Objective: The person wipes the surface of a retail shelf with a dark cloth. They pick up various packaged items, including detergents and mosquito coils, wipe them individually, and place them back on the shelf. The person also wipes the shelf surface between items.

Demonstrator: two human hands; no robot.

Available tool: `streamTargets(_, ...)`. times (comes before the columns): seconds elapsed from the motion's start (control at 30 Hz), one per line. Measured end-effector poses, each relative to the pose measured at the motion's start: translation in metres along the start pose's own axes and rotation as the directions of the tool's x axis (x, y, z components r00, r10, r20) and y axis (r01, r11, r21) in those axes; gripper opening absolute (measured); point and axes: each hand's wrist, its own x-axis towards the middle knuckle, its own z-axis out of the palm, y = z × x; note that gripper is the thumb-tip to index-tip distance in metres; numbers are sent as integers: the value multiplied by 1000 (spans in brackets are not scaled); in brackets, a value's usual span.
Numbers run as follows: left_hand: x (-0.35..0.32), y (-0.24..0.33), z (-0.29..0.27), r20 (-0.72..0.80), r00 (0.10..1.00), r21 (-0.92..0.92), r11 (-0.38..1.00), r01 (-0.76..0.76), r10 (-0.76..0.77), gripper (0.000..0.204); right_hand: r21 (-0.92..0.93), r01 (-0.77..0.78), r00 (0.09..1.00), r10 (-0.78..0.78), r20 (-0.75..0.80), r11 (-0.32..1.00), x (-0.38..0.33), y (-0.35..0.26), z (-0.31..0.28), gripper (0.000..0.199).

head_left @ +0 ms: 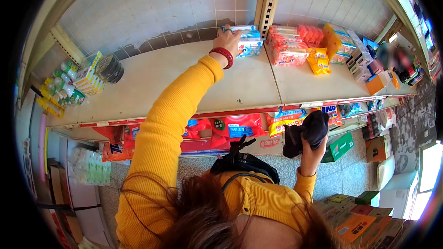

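Note:
My left arm stretches forward over the top shelf (184,71). At its end my left hand (227,42) is curled against the left side of a small stack of blue-and-white wrapped soap packs (250,47), gripping it beside the metal upright; some fingertips are hidden. Lower and to the right, my right hand (314,150) is closed round a bunched dark cloth (308,133), held in front of the shelf's edge. Pink-and-red soap packs (288,48) sit just right of the blue stack, past the shelf seam.
A yellow pouch (319,61) and boxes (360,62) stand farther right. Dark round tubs (110,69) and green-capped bottles (67,85) are at the left end. Red bags (237,127) fill the lower shelf. A green box (338,147) and stacked cartons (360,226) are on the floor side.

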Motion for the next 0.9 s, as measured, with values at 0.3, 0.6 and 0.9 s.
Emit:
streamTargets(0.3, 11, -18, 19, 9, 995, -23, 995, -99, 99, 48, -19, 30, 998, -29, 49, 999, 4, -2, -3, 51)
streamTargets(0.6, -30, -9, -37, -203, 978, -404, 914, -34, -54, 60, -45, 469, 793, -398, 461, 882, 91, -60, 71, 54)
streamTargets(0.9, -248, -69, -123, -298, 664, -888, 455, 72, -686, 38, 26, 790, 67, -129, 989, 613, 121, -17, 185, 44)
